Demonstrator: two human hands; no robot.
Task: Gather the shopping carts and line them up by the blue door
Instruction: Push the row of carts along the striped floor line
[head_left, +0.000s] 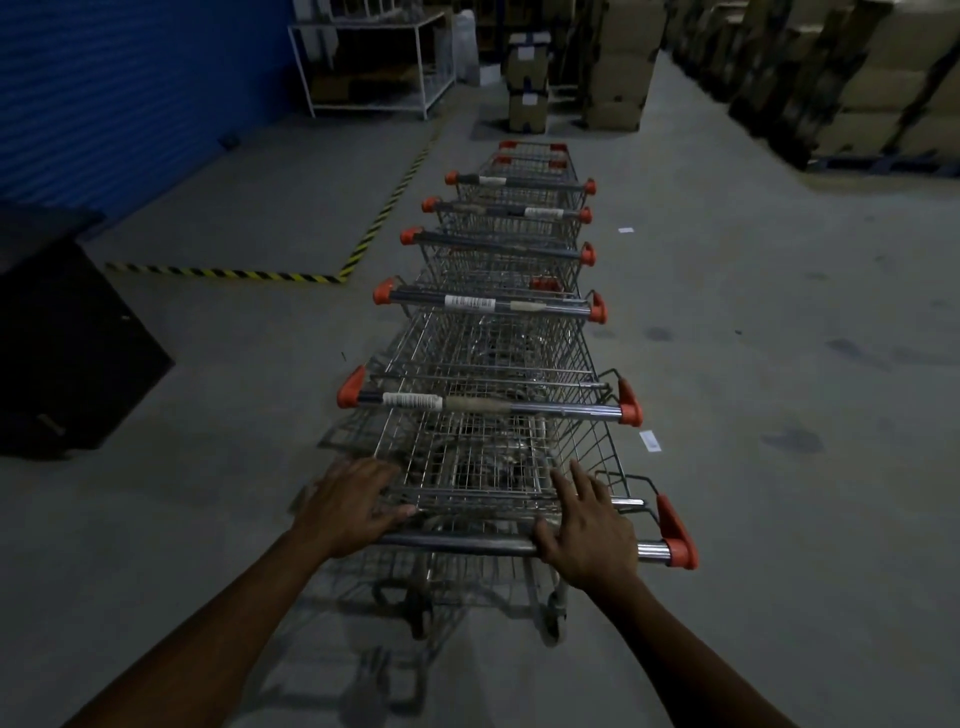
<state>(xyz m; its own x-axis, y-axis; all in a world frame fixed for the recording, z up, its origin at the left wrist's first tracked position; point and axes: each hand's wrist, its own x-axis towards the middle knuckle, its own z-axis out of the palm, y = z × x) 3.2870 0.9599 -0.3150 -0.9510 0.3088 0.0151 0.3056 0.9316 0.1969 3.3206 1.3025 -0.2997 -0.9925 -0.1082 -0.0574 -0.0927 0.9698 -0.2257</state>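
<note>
A long row of carts stands on the floor near the blue door. The left hand and right hand rest flat, fingers spread, on the nearest handle, not gripping. Push crooked and the row may bend sideways.

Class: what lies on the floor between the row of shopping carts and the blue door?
In the head view, bare concrete floor and a yellow-black striped line lie between the carts and the blue door.
</note>
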